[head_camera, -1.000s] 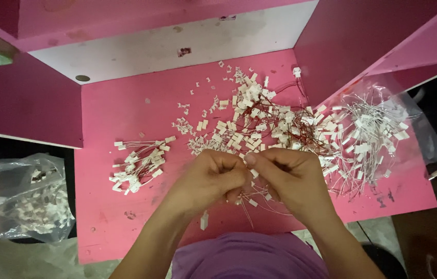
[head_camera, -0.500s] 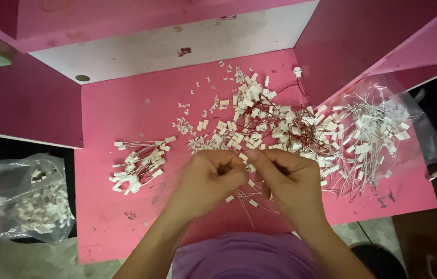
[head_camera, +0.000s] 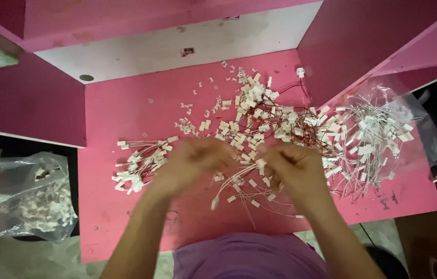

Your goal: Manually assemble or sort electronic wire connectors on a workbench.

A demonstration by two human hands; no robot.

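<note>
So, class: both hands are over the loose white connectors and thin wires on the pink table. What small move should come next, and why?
Probably carry the piece to the small pile on the left. The left hand and right hand meet over the scattered connectors; motion blur hides what the fingers pinch. Wired pieces lie together there, apart from the loose heap.

**Pink work booth, seen from above**

A pink tabletop (head_camera: pixel 125 113) fills the view, scuffed and stained in places. Beyond the grip, a pale white back panel (head_camera: pixel 177 46) rises, with a small round hole (head_camera: pixel 86 77) at its left foot. Darker magenta side walls (head_camera: pixel 27 98) close the booth left and right of the grip. Below the table edge, grey floor (head_camera: pixel 1 258) shows. Light is dim and even.
</note>
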